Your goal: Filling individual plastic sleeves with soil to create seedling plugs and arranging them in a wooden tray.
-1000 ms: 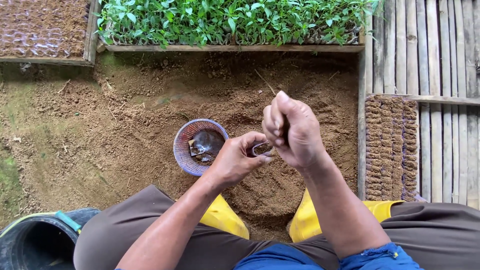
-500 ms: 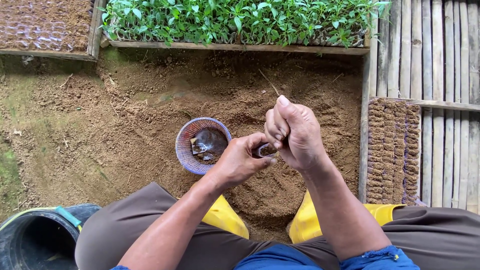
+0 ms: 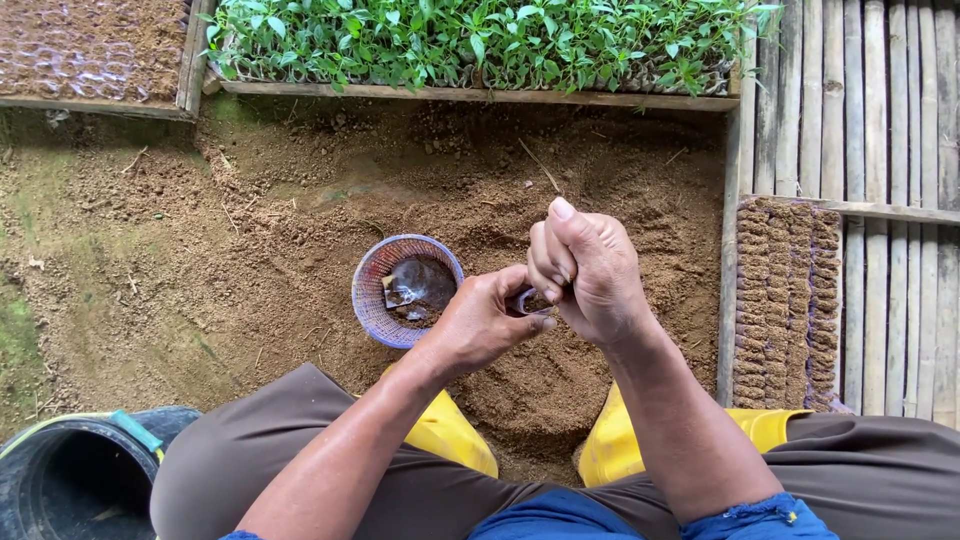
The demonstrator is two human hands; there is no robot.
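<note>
While left hand (image 3: 480, 325) pinches small plastic sleeve (image 3: 527, 300) at frame centre, right hand (image 3: 590, 270) clenched over its mouth: keep sleeve upright, steady; basket (image 3: 372, 290) just left, over soil (image 3: 250, 220).

Green seedling tray (image 3: 480, 45) at top, bamboo slat wall (image 3: 880, 110) at right, dark bucket (image 3: 70, 480) at lower left, 2 yellow boots (image 3: 450, 435)

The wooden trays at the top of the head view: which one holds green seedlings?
The wide wooden tray in the top centre: leafy green seedlings fill it. The smaller tray at the top left shows only brown soil cells.
</note>
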